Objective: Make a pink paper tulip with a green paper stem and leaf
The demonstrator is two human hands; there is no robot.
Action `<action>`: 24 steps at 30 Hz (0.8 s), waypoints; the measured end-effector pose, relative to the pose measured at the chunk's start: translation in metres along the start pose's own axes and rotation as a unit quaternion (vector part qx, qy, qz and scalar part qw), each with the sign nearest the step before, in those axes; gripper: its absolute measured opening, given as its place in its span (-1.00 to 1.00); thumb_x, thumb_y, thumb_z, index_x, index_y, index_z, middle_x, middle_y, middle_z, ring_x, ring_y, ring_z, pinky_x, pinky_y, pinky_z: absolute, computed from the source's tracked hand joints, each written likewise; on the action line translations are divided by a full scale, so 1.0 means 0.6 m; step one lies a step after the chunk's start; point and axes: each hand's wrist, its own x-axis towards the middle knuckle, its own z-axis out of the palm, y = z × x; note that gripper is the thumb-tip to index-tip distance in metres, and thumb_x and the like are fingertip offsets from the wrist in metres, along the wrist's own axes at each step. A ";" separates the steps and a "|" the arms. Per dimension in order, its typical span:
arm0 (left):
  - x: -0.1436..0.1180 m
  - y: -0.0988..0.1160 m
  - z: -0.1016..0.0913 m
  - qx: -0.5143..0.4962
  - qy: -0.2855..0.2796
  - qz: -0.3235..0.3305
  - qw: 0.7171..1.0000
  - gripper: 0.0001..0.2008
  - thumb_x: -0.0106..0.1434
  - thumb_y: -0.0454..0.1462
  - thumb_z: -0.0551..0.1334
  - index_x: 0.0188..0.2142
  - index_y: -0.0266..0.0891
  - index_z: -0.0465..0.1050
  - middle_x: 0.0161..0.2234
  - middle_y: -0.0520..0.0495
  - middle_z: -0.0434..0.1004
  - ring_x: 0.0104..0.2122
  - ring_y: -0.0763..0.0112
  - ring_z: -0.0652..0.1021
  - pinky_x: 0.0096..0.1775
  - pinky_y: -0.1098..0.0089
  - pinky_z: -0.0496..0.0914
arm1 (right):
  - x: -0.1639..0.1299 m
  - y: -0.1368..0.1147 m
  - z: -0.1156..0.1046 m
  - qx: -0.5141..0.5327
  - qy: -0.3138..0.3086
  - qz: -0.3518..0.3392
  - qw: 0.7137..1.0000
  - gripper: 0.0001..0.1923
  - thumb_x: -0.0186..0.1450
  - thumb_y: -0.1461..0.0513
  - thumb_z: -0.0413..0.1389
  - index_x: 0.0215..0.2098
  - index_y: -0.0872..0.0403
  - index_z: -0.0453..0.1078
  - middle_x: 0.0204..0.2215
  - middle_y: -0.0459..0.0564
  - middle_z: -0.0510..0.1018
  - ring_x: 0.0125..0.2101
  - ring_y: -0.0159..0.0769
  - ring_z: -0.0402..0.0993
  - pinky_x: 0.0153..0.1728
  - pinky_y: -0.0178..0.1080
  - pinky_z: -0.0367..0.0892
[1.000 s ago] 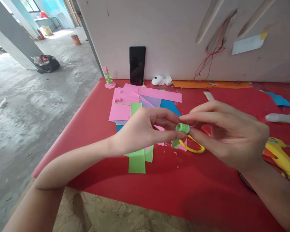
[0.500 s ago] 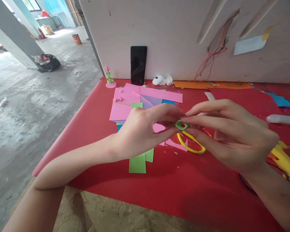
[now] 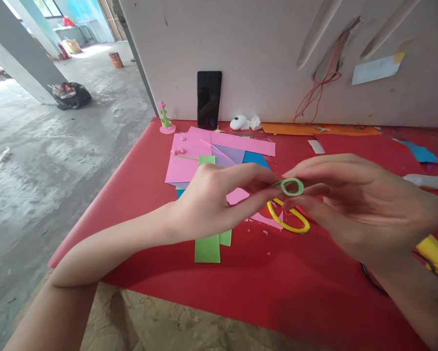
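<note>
Green paper ring (image 3: 292, 186), thin, curled

So the paper ring (image 3: 292, 186) sits between the left hand (image 3: 219, 197) and right hand (image 3: 357, 204), up over the table (image 3: 277, 292). Scissors (image 3: 288, 219) lie right below it. The paper stack (image 3: 211, 161) is behind the left hand, and the phone (image 3: 209, 99) leans on the wall (image 3: 258, 48) further back. Glue gun (image 3: 436, 253) is off to the right.
</note>
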 end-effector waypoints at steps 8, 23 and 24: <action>0.001 -0.010 -0.004 -0.003 -0.051 -0.044 0.998 -0.82 0.10 -0.45 -0.10 -0.55 -0.20 0.10 -0.71 0.14 0.19 -0.72 0.62 0.19 -0.65 0.53 0.13 | 0.001 -0.002 -0.003 -0.046 0.053 -0.049 0.996 -0.50 0.13 0.45 0.21 -0.07 -0.18 0.46 -0.25 -0.19 0.48 -0.31 -0.55 0.45 -0.37 -0.51 0.54; -0.001 -0.023 0.002 0.062 -0.074 0.092 0.991 -0.77 -0.02 -0.53 -0.12 -0.61 -0.21 0.09 -0.70 0.11 0.13 -0.67 0.58 0.12 -0.61 0.52 0.08 | 0.000 -0.008 0.000 -0.034 0.056 -0.049 0.997 -0.53 0.11 0.46 0.20 -0.11 -0.14 0.49 -0.26 -0.21 0.54 -0.30 -0.50 0.45 -0.45 -0.42 0.54; -0.002 -0.024 0.002 0.058 -0.071 0.101 0.991 -0.77 -0.03 -0.54 -0.13 -0.61 -0.21 0.09 -0.71 0.12 0.13 -0.67 0.59 0.11 -0.61 0.53 0.08 | 0.000 -0.008 0.001 -0.034 0.056 -0.048 0.997 -0.54 0.11 0.46 0.20 -0.12 -0.14 0.49 -0.27 -0.22 0.53 -0.31 -0.50 0.44 -0.45 -0.43 0.53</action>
